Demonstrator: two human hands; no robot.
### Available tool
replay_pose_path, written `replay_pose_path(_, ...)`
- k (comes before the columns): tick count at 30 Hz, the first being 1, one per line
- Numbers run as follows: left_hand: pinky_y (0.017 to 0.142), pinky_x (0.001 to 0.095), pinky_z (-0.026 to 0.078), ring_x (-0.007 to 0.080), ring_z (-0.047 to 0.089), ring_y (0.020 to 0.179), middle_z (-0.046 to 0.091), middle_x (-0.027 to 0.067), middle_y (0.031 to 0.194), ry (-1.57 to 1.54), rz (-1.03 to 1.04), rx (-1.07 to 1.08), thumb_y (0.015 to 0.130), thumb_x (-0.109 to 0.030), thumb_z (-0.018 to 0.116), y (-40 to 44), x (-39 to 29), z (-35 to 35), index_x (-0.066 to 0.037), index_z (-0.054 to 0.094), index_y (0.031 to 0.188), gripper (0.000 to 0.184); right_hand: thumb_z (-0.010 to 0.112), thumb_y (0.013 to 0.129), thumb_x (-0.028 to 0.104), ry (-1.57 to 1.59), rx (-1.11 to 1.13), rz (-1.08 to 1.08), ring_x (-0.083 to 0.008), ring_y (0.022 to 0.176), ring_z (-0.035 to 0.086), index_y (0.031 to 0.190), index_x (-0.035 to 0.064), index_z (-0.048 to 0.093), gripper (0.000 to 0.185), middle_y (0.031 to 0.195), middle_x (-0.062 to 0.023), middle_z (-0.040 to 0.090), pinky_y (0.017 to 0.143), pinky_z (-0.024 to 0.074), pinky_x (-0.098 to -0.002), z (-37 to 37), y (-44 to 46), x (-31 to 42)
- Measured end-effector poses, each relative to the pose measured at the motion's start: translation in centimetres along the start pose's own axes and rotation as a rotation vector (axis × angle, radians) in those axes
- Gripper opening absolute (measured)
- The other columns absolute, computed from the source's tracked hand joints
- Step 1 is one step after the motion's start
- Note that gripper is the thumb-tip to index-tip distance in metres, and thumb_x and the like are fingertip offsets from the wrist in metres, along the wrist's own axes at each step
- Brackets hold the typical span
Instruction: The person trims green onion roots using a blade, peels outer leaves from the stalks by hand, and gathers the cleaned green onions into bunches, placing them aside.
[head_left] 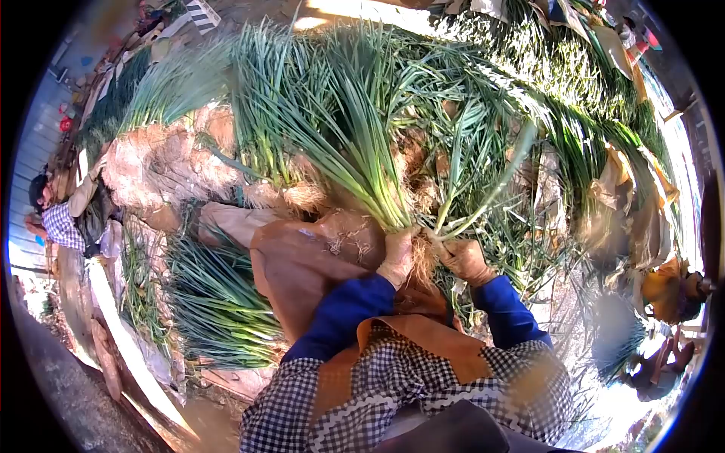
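My left hand (396,258) is closed round the lower end of a fanned bunch of green onions (362,151), whose long leaves spread up and to the left. Beside it, my right hand (464,261) pinches a separate green onion stalk (483,205) with leaves reaching up and right. The hands almost touch, and tan roots (425,264) hang between them. Both hands are over my lap, where a brown apron (298,260) carries loose root bits. The fingertips are partly hidden by stalks and roots.
Piled green onions (264,90) with pale root clumps (174,162) lie ahead. Another bundle (219,294) rests on my left. A person in a checked sleeve (64,226) sits at far left; another person (668,294) is at far right. Loose leaves litter the ground.
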State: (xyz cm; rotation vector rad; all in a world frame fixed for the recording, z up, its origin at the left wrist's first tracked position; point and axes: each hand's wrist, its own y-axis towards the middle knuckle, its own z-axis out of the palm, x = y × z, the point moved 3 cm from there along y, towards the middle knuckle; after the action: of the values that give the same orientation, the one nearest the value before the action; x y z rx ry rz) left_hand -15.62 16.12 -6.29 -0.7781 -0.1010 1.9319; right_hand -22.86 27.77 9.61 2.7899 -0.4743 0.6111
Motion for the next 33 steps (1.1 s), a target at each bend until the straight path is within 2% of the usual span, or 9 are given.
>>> replay_pose_path(5,0.07,0.0311,0.05,0.0197,0.06,0.078,0.062,0.0094,0.086,0.151,-0.101,0.036,0.078,-0.001,0.06,-2.1,-1.1,2.2,0.002,0.059,0.093,0.016,0.051,0.088,0.027,0.537,-0.15,0.499,-0.0137,0.047,0.051,0.075,0.0034,0.067,0.031,0.055,-0.0091,0.058,0.048,0.044,-0.0282,1.4,2.9,-3.4)
replay_pose_path(9,0.071,0.0281,0.052,0.0181,0.059,0.078,0.059,0.0079,0.089,-0.1,0.053,0.073,0.077,0.003,0.06,-2.2,-2.2,3.5,0.003,0.056,0.099,0.023,0.055,0.082,0.021,0.205,-0.184,-0.178,-0.0247,0.04,0.05,0.056,0.0065,0.055,0.03,0.049,-0.0098,0.051,0.041,0.0416,-0.0338,2.8,6.3,0.1)
replay_pose_path(12,0.064,0.0271,0.051,0.0153,0.057,0.073,0.059,0.0059,0.086,0.011,0.104,-0.02,0.078,0.003,0.058,-2.0,-2.5,1.9,0.004,0.058,0.094,0.017,0.06,0.079,0.018,0.206,-0.099,-0.223,-0.0238,0.042,0.049,0.065,0.0029,0.06,0.02,0.051,-0.0117,0.052,0.041,0.0409,-0.0333,0.9,5.6,2.6)
replay_pose_path(15,0.07,0.0266,0.05,0.0166,0.058,0.079,0.06,0.01,0.094,-0.044,0.029,-0.078,0.081,0.003,0.055,-1.3,-2.4,2.5,0.007,0.056,0.103,0.022,0.06,0.08,0.024,0.506,0.215,-0.43,-0.0215,0.05,0.057,0.07,0.0043,0.063,0.023,0.06,-0.0119,0.059,0.05,0.0483,-0.0307,1.2,1.1,3.7)
replay_pose_path(18,0.071,0.0271,0.05,0.0175,0.059,0.078,0.061,0.0093,0.091,0.045,0.132,0.001,0.08,0.002,0.056,-0.4,-1.5,0.6,0.006,0.057,0.1,0.021,0.059,0.083,0.035,0.749,0.792,0.338,-0.0201,0.058,0.06,0.076,0.0052,0.065,0.031,0.067,-0.0116,0.062,0.057,0.0508,-0.0345,1.0,-2.8,0.4)
replay_pose_path(19,0.071,0.0277,0.05,0.0181,0.059,0.078,0.061,0.0092,0.09,0.01,0.119,-0.027,0.079,0.002,0.056,-0.3,-1.1,0.7,0.006,0.058,0.098,0.02,0.058,0.082,0.038,0.041,0.883,0.159,-0.0217,0.062,0.062,0.08,0.0068,0.064,0.032,0.07,-0.0109,0.064,0.058,0.0505,-0.0362,-1.4,-1.4,0.6)
replay_pose_path(21,0.071,0.0284,0.05,0.0187,0.06,0.078,0.062,0.009,0.089,-0.017,0.095,-0.043,0.079,0.002,0.057,-0.4,-0.8,1.0,0.005,0.059,0.097,0.019,0.059,0.08,0.04,-0.333,0.557,0.26,-0.0242,0.062,0.062,0.087,0.0084,0.062,0.033,0.07,-0.01,0.064,0.056,0.0489,-0.0371,-0.4,-1.8,-4.5)
replay_pose_path(23,0.07,0.0291,0.05,0.0189,0.06,0.078,0.062,0.009,0.089,0.041,0.144,-0.043,0.077,0.004,0.057,-0.6,-1.2,1.6,0.005,0.059,0.095,0.018,0.062,0.078,0.039,0.079,0.125,0.275,-0.0258,0.066,0.063,0.1,0.0096,0.06,0.037,0.071,-0.0099,0.063,0.057,0.0482,-0.037,-2.3,1.1,-2.2)
replay_pose_path(33,0.068,0.0295,0.05,0.0192,0.059,0.076,0.06,0.0088,0.086,0.054,0.129,-0.103,0.077,0.001,0.054,0.1,-0.2,-0.3,0.002,0.057,0.096,0.019,0.054,0.079,0.017,0.005,-0.1,-0.148,-0.0195,0.069,0.061,0.083,0.0142,0.064,0.01,0.079,-0.0039,0.063,0.057,0.0472,-0.0299,2.7,5.4,-0.9)
